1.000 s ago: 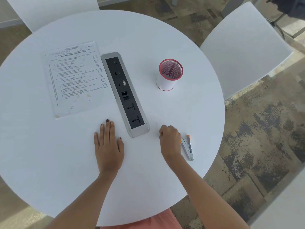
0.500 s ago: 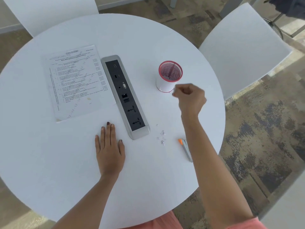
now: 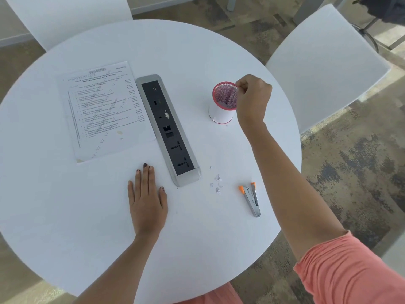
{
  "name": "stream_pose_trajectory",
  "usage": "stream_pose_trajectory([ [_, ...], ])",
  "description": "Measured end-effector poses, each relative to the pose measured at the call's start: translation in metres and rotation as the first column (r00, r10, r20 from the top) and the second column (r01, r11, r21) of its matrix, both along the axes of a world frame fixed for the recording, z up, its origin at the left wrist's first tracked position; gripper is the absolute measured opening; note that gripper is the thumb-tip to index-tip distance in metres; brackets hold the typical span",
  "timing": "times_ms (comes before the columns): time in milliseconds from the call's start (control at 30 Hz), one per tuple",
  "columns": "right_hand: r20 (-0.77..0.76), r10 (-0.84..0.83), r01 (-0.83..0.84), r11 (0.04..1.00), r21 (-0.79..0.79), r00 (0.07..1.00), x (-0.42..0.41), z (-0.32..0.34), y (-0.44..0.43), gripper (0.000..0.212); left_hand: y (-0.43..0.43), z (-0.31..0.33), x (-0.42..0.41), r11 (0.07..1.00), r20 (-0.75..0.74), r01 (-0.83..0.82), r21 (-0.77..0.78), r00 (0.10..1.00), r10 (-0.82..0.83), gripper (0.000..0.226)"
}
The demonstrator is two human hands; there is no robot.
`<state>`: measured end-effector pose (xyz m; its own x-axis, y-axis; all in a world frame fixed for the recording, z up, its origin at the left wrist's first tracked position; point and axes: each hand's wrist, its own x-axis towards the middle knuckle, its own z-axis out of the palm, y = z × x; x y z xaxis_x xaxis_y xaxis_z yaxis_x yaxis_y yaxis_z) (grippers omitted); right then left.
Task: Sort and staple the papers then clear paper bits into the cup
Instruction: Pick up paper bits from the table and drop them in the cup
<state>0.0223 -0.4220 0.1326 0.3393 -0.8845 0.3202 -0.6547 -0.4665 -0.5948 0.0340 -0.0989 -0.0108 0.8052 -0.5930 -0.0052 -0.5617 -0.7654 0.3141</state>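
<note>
A white cup [image 3: 221, 116] with a red mesh rim stands right of the table's middle. My right hand [image 3: 253, 98] hovers at the cup's right rim, fingertips pinched together over the opening; whatever they hold is too small to see. Several white paper bits [image 3: 217, 183] lie near the front end of the socket strip. A silver stapler [image 3: 252, 198] with orange tips rests to their right. The printed papers [image 3: 103, 108] lie flat at the left. My left hand [image 3: 148, 198] lies flat on the table, fingers spread, holding nothing.
A long grey and black socket strip [image 3: 167, 128] is set into the round white table [image 3: 65, 205] between papers and cup. White chairs stand at the far left [image 3: 65, 16] and the right [image 3: 326, 62]. Patterned carpet surrounds the table.
My right hand rose from the paper bits near the stapler and travelled up to the cup's rim. The bits it uncovered stay on the table. My left hand has not moved.
</note>
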Motion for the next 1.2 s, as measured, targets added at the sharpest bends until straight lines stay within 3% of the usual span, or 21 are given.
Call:
stream_pose_trajectory([
  [167,0.035,0.077,-0.075,0.996,-0.053,0.996,-0.012,-0.009,0.034,0.04,0.0,0.001,0.0,1.0,0.008,0.001,-0.003,1.0,-0.001,0.058],
  [300,-0.013,0.314,-0.314,0.949,0.003,0.949,-0.043,-0.038,0.128,0.057,0.0,0.001,0.0,1.0,0.012,0.004,-0.007,1.0,-0.004,0.058],
  [500,-0.18,0.619,-0.598,0.785,0.161,0.765,-0.105,-0.102,0.247,0.061,0.0,0.001,0.0,1.0,0.002,-0.004,-0.019,1.0,0.004,0.059],
  [633,-0.307,0.757,-0.755,0.637,0.155,0.576,-0.139,-0.124,0.27,0.058,-0.001,0.002,-0.001,1.0,0.011,-0.004,-0.029,1.0,0.004,0.058],
  [700,-0.345,0.771,-0.775,0.611,0.162,0.536,-0.147,-0.128,0.264,0.052,-0.001,0.002,-0.001,1.0,0.011,-0.001,-0.025,1.0,0.001,0.057],
  [933,-0.414,0.54,-0.527,0.835,0.156,0.733,-0.143,-0.129,0.219,0.049,0.0,0.001,-0.001,1.0,0.021,-0.001,-0.024,1.0,0.002,0.057],
  [1200,-0.498,0.394,-0.363,0.918,0.162,0.772,-0.111,-0.134,0.173,0.056,0.0,0.001,-0.001,1.0,0.019,0.001,-0.009,1.0,-0.001,0.058],
])
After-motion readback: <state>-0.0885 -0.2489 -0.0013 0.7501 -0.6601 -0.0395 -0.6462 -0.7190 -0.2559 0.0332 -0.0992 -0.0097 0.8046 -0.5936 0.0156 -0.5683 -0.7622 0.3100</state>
